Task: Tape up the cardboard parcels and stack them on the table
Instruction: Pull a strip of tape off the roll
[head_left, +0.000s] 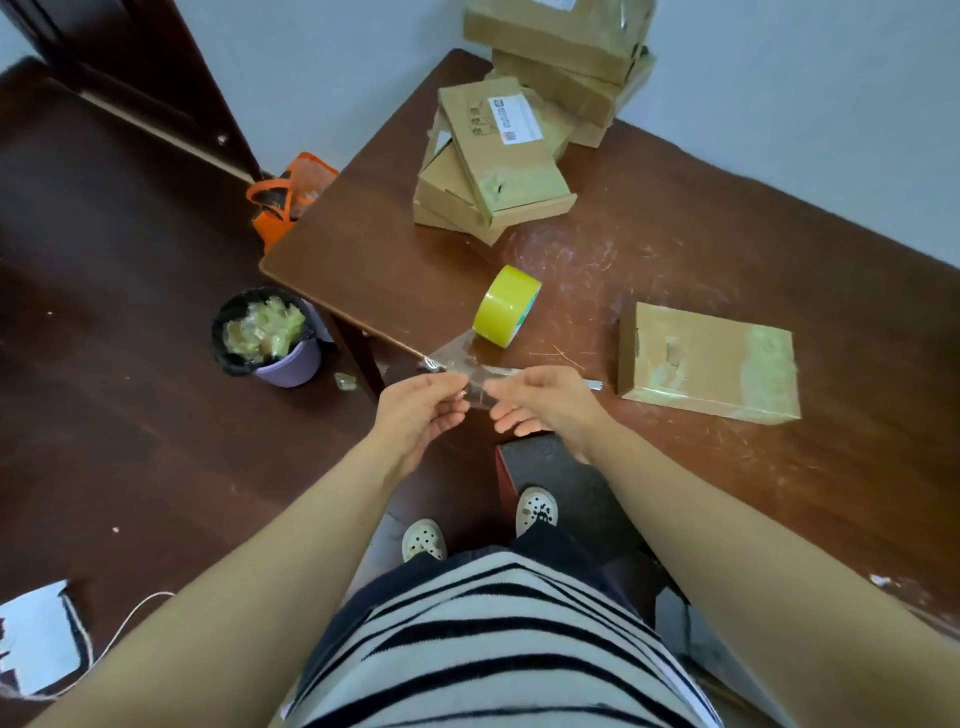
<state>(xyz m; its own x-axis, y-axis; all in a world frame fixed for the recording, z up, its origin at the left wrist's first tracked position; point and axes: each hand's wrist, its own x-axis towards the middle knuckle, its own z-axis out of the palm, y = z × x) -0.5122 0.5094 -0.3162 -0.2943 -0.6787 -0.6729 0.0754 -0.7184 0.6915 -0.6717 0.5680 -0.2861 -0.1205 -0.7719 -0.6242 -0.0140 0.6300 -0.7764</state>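
A crumpled strip of clear tape (460, 358) hangs between my hands over the table's near edge. My left hand (421, 410) pinches one end and my right hand (540, 400) pinches the other. Just beyond them a yellow tape roll (506, 305) stands on its edge on the brown table (649, 249). One taped cardboard parcel (709, 364) lies flat to the right. A loose pile of parcels (493, 161) sits at the far side, with a taller stack (566, 57) behind it by the wall. A thin metal tool (595, 384) lies partly hidden under my right hand.
On the floor to the left stands a purple bin (267, 338) lined in black and full of tape scraps. An orange bag (288, 197) leans at the table's far left corner. A dark stool (550, 467) is under the table by my feet.
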